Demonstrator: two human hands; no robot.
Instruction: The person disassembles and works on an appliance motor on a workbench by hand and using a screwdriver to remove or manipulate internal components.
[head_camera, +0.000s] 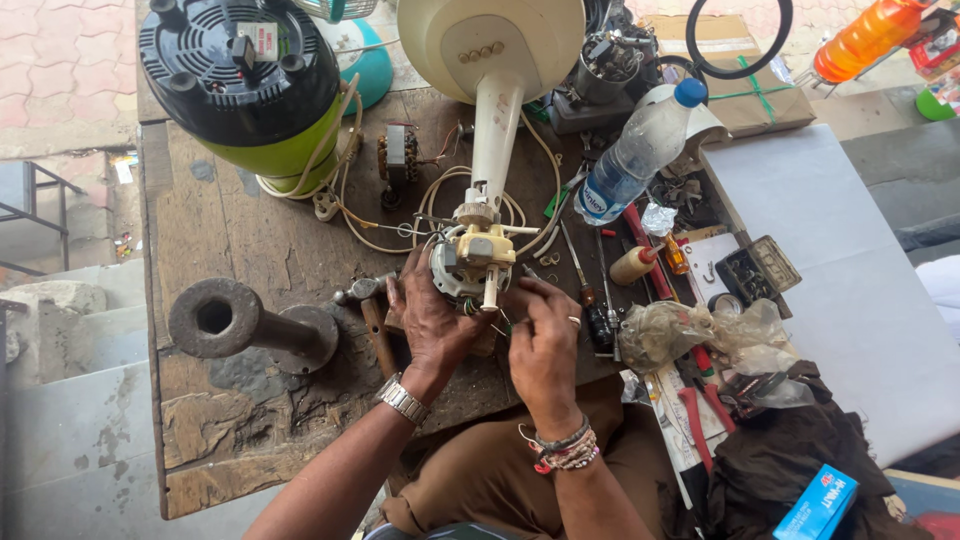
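Left hand (432, 318) grips the fan motor (468, 262); right hand (543, 345), beside it, pinches its wires; judged mid-repair, needing steady fingertip work.

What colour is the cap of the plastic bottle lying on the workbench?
The cap of the plastic bottle is blue; the head view shows it clearly.

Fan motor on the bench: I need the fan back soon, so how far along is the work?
Done: the fan motor is exposed. In hand: the left hand steadies it while the right hand picks at its wires. Left: loose white wires and screwdrivers lie around; nothing is closed up.
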